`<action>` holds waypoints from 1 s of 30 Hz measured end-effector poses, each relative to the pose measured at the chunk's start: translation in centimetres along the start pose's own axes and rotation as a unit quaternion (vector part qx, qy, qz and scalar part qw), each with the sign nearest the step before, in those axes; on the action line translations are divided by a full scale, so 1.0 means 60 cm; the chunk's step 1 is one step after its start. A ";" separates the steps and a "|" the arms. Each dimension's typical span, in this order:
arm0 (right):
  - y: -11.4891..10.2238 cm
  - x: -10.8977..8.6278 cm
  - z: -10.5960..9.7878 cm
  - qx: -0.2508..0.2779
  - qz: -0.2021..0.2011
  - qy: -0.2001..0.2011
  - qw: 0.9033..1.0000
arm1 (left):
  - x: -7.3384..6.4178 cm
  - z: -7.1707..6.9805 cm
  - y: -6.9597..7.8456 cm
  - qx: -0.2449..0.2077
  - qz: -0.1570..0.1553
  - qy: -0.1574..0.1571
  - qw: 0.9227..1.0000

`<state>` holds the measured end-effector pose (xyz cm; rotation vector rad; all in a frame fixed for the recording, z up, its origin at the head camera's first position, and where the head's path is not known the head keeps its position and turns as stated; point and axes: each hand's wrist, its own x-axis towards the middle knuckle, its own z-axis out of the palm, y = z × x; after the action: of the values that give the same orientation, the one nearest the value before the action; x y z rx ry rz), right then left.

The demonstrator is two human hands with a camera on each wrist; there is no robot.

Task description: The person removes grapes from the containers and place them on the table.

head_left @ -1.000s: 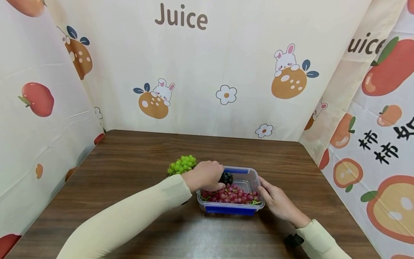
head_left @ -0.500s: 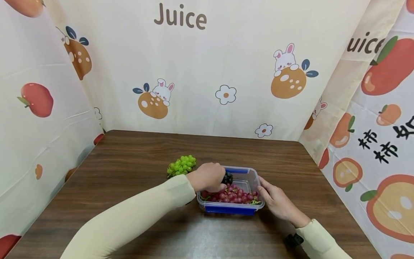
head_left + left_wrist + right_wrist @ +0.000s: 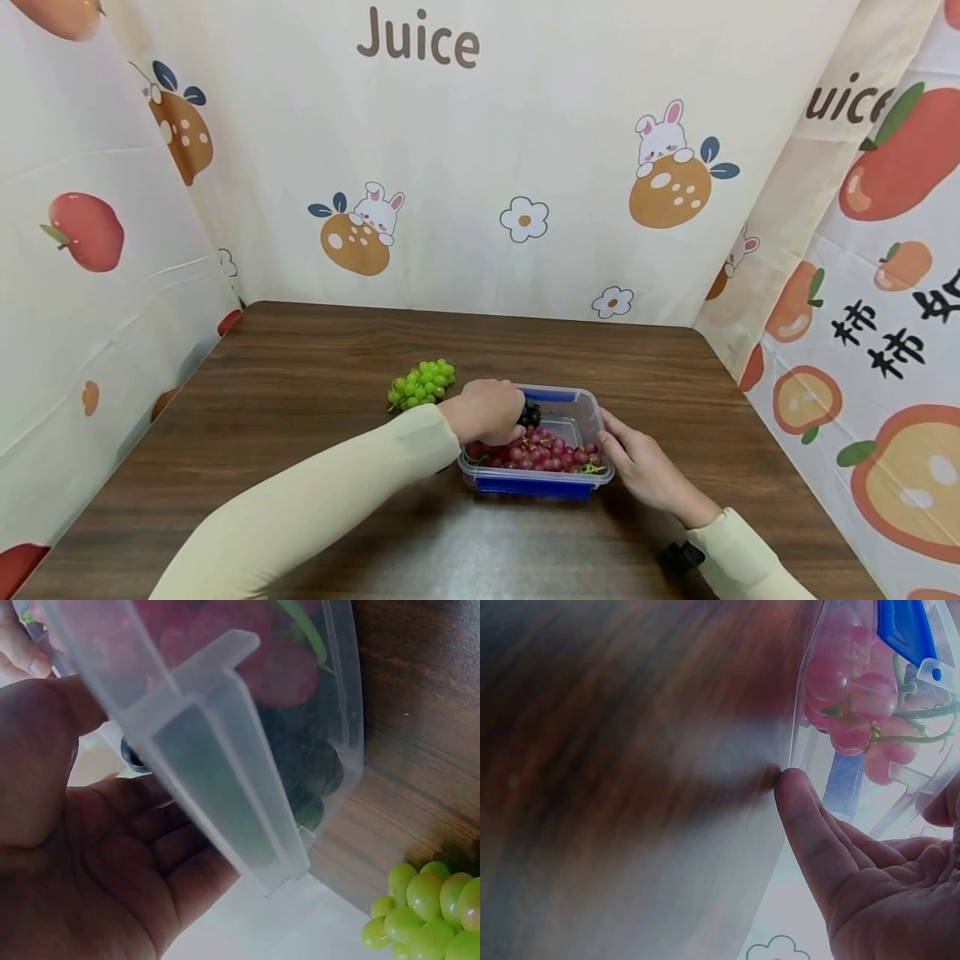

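Observation:
A clear plastic food container (image 3: pixel 534 480) with blue clips stands on the table, a bunch of red grapes (image 3: pixel 551 454) in its front part. Over its left wall reaches my left hand (image 3: pixel 491 410), fingers curled down inside at a bunch of black grapes (image 3: pixel 531 413). The left wrist view shows those black grapes (image 3: pixel 319 769) dimly through the wall; the fingertips are hidden. My right hand (image 3: pixel 645 467) grips the container's right side, thumb at the rim and fingers along the outer wall, as the right wrist view shows of that hand (image 3: pixel 885 877).
A bunch of green grapes (image 3: pixel 422 384) lies on the brown wooden table (image 3: pixel 322 358), just left of and behind the container. Printed fabric (image 3: pixel 450 133) hangs behind the table and along both sides.
My left hand has shifted slightly right and lower in the container, with the black grapes edging right along with it. The right hand and the container have stayed in place.

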<state>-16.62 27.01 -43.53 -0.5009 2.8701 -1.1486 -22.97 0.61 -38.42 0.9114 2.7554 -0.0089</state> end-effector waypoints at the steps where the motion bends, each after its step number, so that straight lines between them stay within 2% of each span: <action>1: 0.000 0.000 0.000 -0.001 0.000 0.000 1.000 | 0.001 0.000 0.000 0.001 -0.002 0.000 1.000; 21: 0.003 0.001 0.003 -0.005 -0.007 0.008 1.000 | 0.010 0.008 0.000 0.005 -0.015 -0.017 1.000; 30: 0.004 0.001 0.003 -0.003 -0.006 0.009 1.000 | 0.014 0.010 0.001 0.020 -0.014 -0.012 1.000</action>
<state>-16.70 27.06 -43.81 -0.5100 2.8906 -1.1517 -23.44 1.11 -39.18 0.8755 2.7548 -0.0810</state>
